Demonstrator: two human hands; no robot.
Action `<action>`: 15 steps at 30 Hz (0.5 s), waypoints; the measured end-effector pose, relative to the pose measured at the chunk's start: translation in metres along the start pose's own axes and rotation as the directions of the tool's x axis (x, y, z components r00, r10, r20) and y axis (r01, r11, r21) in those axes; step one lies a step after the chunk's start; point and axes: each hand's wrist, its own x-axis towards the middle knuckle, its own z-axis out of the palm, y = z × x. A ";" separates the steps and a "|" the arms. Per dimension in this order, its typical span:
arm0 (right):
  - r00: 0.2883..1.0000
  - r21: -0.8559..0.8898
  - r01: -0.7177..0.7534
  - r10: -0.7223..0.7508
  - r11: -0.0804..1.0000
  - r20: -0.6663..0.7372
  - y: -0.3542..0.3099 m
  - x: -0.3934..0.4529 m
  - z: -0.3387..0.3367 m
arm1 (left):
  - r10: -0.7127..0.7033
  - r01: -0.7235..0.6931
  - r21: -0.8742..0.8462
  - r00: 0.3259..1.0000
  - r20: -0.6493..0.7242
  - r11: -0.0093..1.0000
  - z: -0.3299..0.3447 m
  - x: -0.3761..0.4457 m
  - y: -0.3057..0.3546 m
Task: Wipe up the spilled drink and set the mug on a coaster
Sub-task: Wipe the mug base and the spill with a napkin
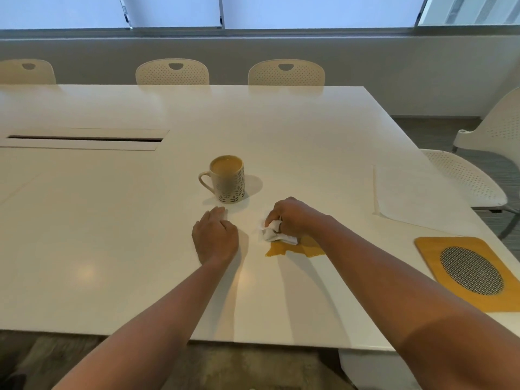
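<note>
Right hand point(292, 218): pinching crumpled tissue point(277, 235) at spill point(298, 249).
Left hand point(215, 235): fingers relaxed, resting on surface point(112, 249).
Mug point(228, 178): full, 12 o'clock of hands.
Coaster point(467, 273): 3 o'clock.

Soft daylight from the windows point(174, 9) behind, dim room, faint shadows toward the viewer, pale glare patches on the bench point(84, 271), wide-angle bending at edges, slightly soft focus
</note>
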 end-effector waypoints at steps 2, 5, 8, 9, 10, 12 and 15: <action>1.000 -0.036 -0.005 0.006 0.999 0.026 0.002 -0.004 -0.003 | 0.026 -0.028 0.043 0.999 0.048 0.999 -0.001 -0.003 -0.002; 0.998 -0.076 -0.058 0.058 0.995 -0.001 0.003 -0.009 -0.008 | 0.064 -0.080 0.123 0.989 0.132 0.989 -0.003 -0.009 -0.003; 0.990 -0.127 -0.140 0.135 0.982 -0.049 0.007 -0.014 -0.010 | 0.089 -0.129 0.191 0.975 0.204 0.973 -0.005 -0.013 -0.004; 0.985 -0.142 -0.169 0.163 0.975 -0.056 0.009 -0.016 -0.011 | 0.096 -0.144 0.207 0.970 0.226 0.968 -0.006 -0.014 -0.004; 0.980 -0.149 -0.198 0.191 0.969 -0.062 0.012 -0.019 -0.012 | 0.102 -0.157 0.219 0.964 0.244 0.963 -0.007 -0.015 -0.005; 0.966 -0.150 -0.257 0.250 0.955 -0.067 0.019 -0.027 -0.015 | 0.112 -0.178 0.232 0.956 0.272 0.956 -0.009 -0.017 -0.006; 0.941 -0.158 -0.337 0.329 0.928 -0.077 0.028 -0.038 -0.018 | 0.127 -0.201 0.242 0.949 0.290 0.949 -0.011 -0.019 -0.007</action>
